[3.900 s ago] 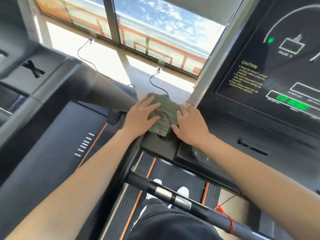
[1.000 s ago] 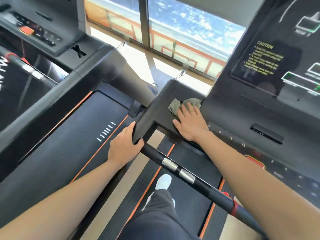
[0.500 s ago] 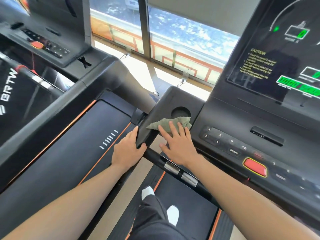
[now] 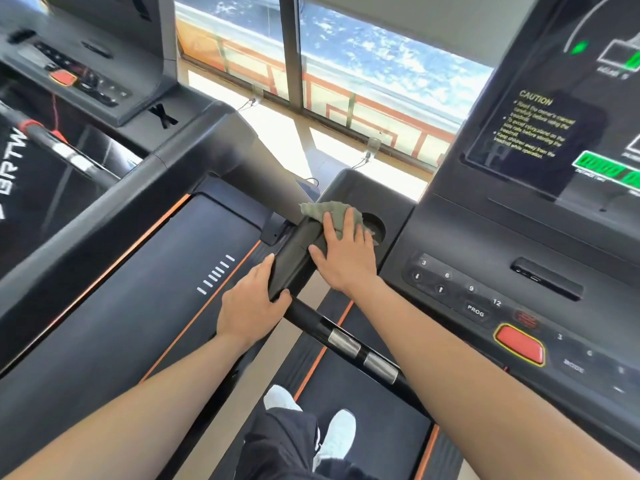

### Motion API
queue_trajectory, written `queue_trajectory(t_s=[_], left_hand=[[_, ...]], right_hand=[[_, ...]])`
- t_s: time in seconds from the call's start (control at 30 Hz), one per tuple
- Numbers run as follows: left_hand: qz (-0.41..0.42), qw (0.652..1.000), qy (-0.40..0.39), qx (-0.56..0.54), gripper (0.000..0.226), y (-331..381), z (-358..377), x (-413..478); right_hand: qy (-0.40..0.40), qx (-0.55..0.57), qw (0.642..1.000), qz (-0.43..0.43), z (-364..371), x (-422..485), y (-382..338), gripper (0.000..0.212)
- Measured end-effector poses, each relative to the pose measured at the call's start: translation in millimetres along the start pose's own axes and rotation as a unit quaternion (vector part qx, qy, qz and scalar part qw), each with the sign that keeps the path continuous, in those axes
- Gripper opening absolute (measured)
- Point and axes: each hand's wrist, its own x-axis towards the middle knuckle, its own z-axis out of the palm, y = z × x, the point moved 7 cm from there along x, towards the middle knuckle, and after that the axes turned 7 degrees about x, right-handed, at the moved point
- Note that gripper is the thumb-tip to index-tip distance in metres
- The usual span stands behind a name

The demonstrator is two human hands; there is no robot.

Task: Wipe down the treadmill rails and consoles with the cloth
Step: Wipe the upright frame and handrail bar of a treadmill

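Flatly, the right hand (image 4: 346,263) presses the green cloth (image 4: 323,210) with straight fingers onto the console arm (image 4: 294,259), beside the cup holder (image 4: 377,227); the left hand (image 4: 251,308) grips that arm's lower end. Firm, overlapping strokes should carry down toward the handrail (image 4: 346,344).

I've got the right hand (image 4: 346,261) flat on the cloth (image 4: 325,211), on the far end of the side rail (image 4: 294,258), just left of the cup recess (image 4: 375,227). The left hand (image 4: 252,306) grips that rail's near end, where the crossbar (image 4: 346,344) runs off near-right. Keypad (image 4: 460,292) sits right of the recess with the screen (image 4: 540,140) far behind it; the second treadmill's belt (image 4: 156,289) lies left and the window (image 4: 363,64) far.
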Motion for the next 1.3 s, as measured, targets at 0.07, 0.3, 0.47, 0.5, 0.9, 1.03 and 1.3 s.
queue_trajectory(t_s=[0.07,0.3,0.47,0.5,0.9,1.03,1.3], left_hand=[[0.003,1.0,0.002,0.0,0.07,1,-2,0],[0.018,1.0,0.007,0.007,0.071,6,-7,-3],[0.012,1.0,0.004,0.005,0.07,3,-5,-2],[0.012,1.0,0.005,0.004,0.071,3,-5,-2],[0.014,1.0,0.007,-0.001,0.069,5,-7,-4],[0.019,1.0,0.009,0.004,0.069,6,-8,-5],[0.018,1.0,0.002,0.007,0.069,8,-7,-5]], right_hand=[[0.013,-0.015,1.0,0.008,3,-10,-7,0.076],[0.066,-0.11,0.989,-0.07,-12,-39,13,0.071],[0.047,-0.15,0.984,-0.085,-26,-48,50,0.072],[0.032,-0.149,0.986,-0.073,-26,-45,53,0.073],[-0.044,-0.008,0.999,0.012,-19,-1,29,0.087],[-0.047,0.044,0.998,-0.017,-20,-8,25,0.083],[-0.018,-0.037,0.997,-0.058,-17,-56,32,0.074]])
